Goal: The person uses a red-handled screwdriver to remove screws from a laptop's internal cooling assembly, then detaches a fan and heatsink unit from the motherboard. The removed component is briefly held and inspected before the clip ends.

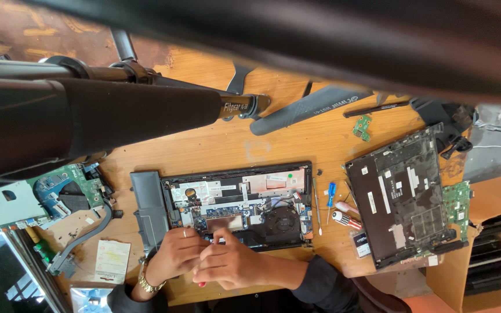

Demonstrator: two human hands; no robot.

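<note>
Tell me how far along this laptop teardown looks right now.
Done: the bottom cover is off and lies to one side, and the open laptop shows its board and fan. In hand: the left hand and right hand work together at the near edge; what they grip is hidden. Left: the battery and board still sit in the chassis.
</note>
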